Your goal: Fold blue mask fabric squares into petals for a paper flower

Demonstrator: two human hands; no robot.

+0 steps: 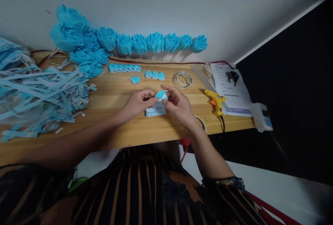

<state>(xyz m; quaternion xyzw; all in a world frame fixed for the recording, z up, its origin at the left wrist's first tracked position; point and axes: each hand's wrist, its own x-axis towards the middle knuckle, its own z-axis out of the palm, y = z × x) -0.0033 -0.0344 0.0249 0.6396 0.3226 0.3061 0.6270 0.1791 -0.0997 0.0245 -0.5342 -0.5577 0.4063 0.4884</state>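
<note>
Between my two hands is a small folded blue fabric piece (161, 95) with a white patch on its lower part. My left hand (140, 101) pinches its left side, and my right hand (178, 102) grips its right side between thumb and fingers. Just below it on the table lies a stack of pale blue fabric pieces (155, 110). Beyond my hands sit a single folded petal (135, 80), a group of three folded petals (155, 75) and an overlapping row of several petals (125, 68).
Several blue fabric flowers (155, 42) on sticks line the wall. Cut strips and scraps (44, 96) cover the table's left. To the right are tape rolls (183, 79), a yellow glue gun (214, 100), papers (230, 89), keys (232, 76) and a white power box (261, 116).
</note>
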